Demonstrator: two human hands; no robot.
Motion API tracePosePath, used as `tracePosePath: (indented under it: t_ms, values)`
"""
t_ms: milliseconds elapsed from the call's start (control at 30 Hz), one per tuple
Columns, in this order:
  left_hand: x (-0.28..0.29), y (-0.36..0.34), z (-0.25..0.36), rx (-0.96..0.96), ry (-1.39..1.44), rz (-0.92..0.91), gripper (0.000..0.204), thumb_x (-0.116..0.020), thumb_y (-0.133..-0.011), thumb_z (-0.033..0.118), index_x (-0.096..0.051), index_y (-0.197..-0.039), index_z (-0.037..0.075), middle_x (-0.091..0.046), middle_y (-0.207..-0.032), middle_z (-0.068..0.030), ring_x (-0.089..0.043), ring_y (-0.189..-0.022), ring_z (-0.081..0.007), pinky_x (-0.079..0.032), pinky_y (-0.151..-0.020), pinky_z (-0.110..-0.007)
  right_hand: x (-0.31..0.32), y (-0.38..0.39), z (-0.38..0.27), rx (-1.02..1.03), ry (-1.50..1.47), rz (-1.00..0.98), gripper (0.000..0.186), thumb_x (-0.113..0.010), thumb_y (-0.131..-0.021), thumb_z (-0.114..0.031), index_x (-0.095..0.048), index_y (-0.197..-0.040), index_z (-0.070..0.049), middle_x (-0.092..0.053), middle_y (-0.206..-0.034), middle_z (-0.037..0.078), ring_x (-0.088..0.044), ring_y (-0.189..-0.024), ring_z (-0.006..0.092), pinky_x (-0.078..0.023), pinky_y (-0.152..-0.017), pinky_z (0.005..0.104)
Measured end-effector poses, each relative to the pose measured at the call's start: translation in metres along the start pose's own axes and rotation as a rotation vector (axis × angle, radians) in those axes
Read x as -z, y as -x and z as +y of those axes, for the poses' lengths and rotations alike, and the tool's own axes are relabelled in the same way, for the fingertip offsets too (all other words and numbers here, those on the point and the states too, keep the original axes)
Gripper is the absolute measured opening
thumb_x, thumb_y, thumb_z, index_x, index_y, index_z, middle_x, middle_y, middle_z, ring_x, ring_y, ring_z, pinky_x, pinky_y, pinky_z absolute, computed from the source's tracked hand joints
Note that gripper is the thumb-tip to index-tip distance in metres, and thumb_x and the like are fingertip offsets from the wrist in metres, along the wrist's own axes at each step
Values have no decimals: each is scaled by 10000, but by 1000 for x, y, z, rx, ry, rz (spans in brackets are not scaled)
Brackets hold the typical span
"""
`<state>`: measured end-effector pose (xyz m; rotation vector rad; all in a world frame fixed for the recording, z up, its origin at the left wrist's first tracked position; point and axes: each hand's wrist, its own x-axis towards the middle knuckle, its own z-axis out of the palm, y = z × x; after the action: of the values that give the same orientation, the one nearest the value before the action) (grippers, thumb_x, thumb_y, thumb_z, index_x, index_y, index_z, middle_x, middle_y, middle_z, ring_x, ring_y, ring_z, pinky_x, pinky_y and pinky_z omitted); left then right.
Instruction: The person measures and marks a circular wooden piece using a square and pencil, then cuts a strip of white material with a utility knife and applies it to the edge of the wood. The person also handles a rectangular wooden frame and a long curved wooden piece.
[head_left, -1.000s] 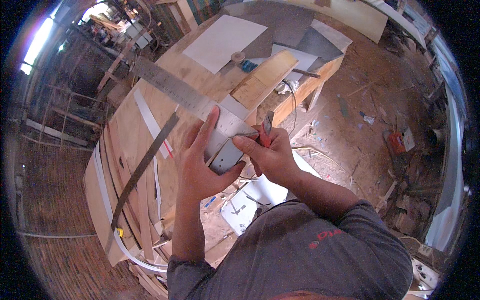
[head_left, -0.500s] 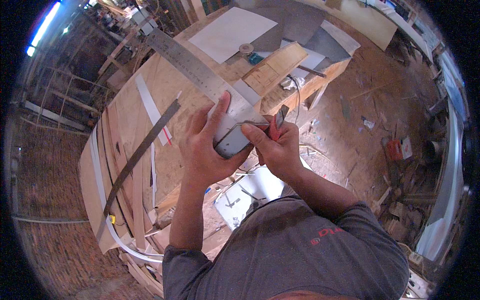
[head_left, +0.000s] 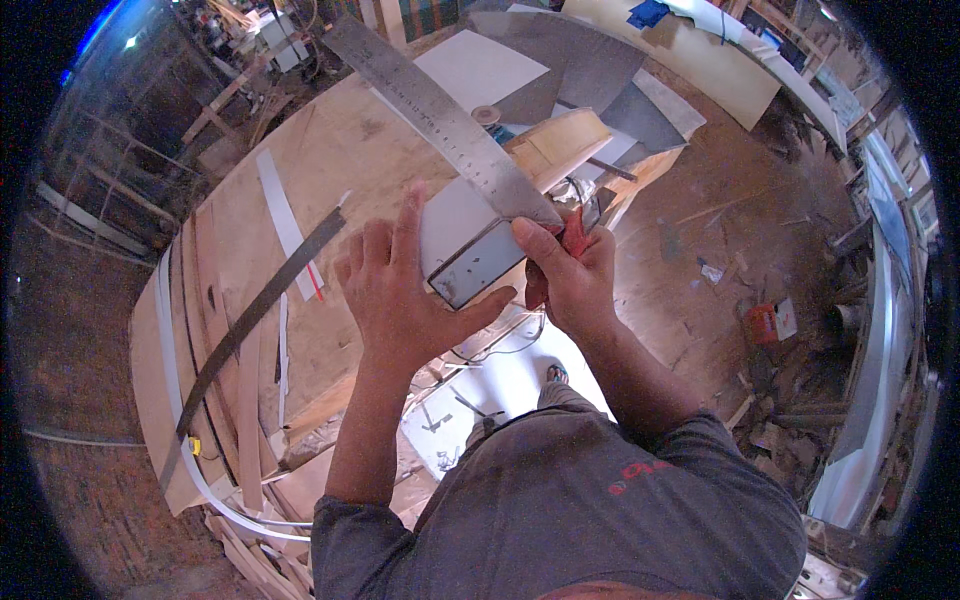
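Observation:
A broad steel ruler (head_left: 440,120) runs diagonally from the far left of the workbench to my right hand (head_left: 575,275). That hand is closed round a red-handled cutter (head_left: 574,238), its thumb pressing at the ruler's near end. Against the ruler lies a white sheet piece (head_left: 452,215). Closer to me is a pale, dark-edged rectangular part (head_left: 480,265) with dark specks; I cannot tell whether it belongs to the sheet. My left hand (head_left: 395,290) is open beside these pieces, fingers stretched and thumb spread along the near side. Whether its fingers touch the sheet is unclear.
The wooden workbench (head_left: 330,150) carries a dark curved strip (head_left: 260,305), a white strip (head_left: 280,205), a white sheet (head_left: 485,70) and a curved wooden piece (head_left: 560,145). A red-and-white box (head_left: 770,322) sits on the littered floor at right. Below is a white board (head_left: 510,370).
My left fingers have come off the ruler and spread out to its left. The right hand has moved slightly right, still holding the cutter. The view has shifted a little.

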<state>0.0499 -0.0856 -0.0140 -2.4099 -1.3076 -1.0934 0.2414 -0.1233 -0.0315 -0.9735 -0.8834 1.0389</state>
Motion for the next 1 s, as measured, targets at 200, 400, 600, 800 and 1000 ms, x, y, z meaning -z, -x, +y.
tracePosePath:
  t_ms: [200,400,600,800,1000]
  values:
    - [-9,5,0,55,-31,31,1101,-877,-583,702,-562,-1455,108,-578,-1052,-113,-565,-988,-321,-367,-833,-511,-1,0,5,-28,-24,50,214,-771,-977,-169,-688,-899,13,-621,-627,38,-532,-389,106,-392,-325,266]
    - [-9,7,-4,65,17,25,1094,-874,-586,688,-555,-1460,113,-573,-1077,-123,-549,-1033,-336,-361,-854,-524,-2,2,1,-13,-22,24,213,-763,-983,-161,-687,-881,9,-601,-590,29,-518,-374,104,-375,-319,262]
    - [-1,7,-1,39,35,-2,1113,-876,-592,644,-512,-1495,104,-571,-1097,-130,-542,-1053,-348,-365,-890,-538,-7,9,-2,-90,-4,14,232,-768,-984,-183,-690,-870,4,-588,-570,20,-512,-367,103,-355,-309,263]
    - [19,0,-8,19,164,-139,1060,-899,-619,541,-490,-1489,95,-546,-1163,-158,-507,-1126,-363,-362,-1001,-547,-20,13,-3,-37,57,-91,245,-760,-994,-207,-730,-936,29,-663,-690,45,-580,-536,109,-433,-473,272]
    - [23,-2,-4,70,166,-151,1081,-911,-605,633,-503,-1437,78,-508,-1199,-172,-481,-1149,-361,-356,-1016,-550,-24,11,5,23,18,-90,287,-761,-989,-221,-775,-939,61,-773,-879,97,-712,-777,129,-553,-649,271]
